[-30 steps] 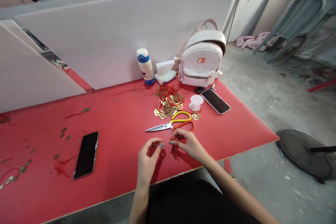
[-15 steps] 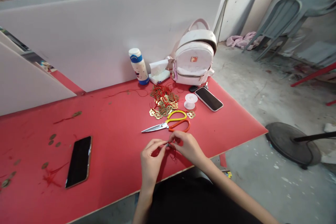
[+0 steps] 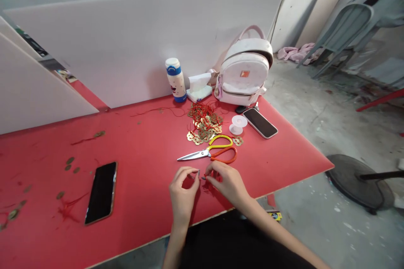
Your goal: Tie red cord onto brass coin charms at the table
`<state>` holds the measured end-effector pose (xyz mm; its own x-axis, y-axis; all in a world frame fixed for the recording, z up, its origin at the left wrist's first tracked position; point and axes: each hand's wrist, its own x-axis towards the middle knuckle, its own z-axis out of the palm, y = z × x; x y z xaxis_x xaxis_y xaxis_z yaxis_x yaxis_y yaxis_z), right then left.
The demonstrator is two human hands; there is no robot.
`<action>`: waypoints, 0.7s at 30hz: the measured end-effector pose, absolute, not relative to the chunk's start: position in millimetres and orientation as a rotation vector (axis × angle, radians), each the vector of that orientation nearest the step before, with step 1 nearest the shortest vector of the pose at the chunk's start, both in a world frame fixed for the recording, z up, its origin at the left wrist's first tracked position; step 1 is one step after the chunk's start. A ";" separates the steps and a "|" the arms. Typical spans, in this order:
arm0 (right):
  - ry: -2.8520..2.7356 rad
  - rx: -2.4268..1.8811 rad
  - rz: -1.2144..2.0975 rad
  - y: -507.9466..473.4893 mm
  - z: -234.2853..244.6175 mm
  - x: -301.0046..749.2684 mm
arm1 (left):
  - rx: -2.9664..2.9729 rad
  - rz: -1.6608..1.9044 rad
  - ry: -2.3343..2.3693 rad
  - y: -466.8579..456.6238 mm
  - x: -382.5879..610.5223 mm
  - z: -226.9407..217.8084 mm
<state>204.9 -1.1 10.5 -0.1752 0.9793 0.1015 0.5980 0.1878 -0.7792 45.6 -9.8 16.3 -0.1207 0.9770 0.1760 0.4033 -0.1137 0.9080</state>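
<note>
My left hand (image 3: 183, 189) and my right hand (image 3: 226, 180) meet near the front edge of the red table (image 3: 142, 176). Both pinch a bit of red cord (image 3: 206, 181) between thumb and fingertips. Just beyond them lie scissors (image 3: 210, 153) with yellow and orange handles, blades pointing left. Farther back sits a heap of brass coins tangled with red cord (image 3: 204, 124).
A black phone (image 3: 101, 192) lies to the left, a second phone (image 3: 259, 122) and a white spool (image 3: 237, 123) to the right. A bottle (image 3: 175, 80), tissues (image 3: 198, 86) and a pink backpack (image 3: 244, 71) stand by the white partition. Loose coins (image 3: 71, 164) dot the left.
My hands have come together, fingertips closing on the red cord. The view shifted slightly; the items on the table stay put.
</note>
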 end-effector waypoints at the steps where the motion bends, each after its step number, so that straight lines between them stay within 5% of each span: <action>1: -1.858 -1.481 0.798 -0.3 10.5 204.1 | 1.517 1.198 1.542 -8.8 43.8 17.3; 21: -1.976 -1.457 0.721 12.0 5.9 198.0 | 1.415 1.055 1.398 5.7 33.5 17.6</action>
